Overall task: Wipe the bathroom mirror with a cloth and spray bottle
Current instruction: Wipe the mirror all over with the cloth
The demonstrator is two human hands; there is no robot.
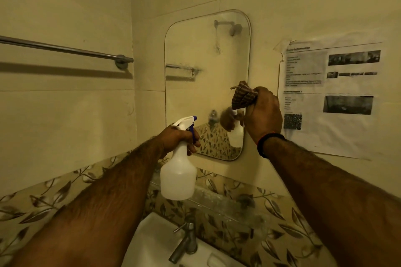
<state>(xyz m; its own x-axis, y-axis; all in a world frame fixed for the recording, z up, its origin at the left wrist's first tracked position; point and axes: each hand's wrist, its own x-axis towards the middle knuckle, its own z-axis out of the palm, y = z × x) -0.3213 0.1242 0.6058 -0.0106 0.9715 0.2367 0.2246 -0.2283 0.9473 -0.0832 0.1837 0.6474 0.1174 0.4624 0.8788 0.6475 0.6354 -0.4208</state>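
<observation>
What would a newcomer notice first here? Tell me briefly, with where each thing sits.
First, the two bare forearms reaching up from the bottom: the left hand holds a white spray bottle by its trigger, aimed toward the mirror at centre. The right hand grips a bunched striped cloth by the mirror's right edge. Next come the printed notice taped right of the mirror, and the towel bar on the left wall.

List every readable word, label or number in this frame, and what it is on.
White paper notice taped to the wall: headings, text and square code too blurred to read.
White plastic spray bottle: no label visible.
Rounded wall mirror: none.
</observation>
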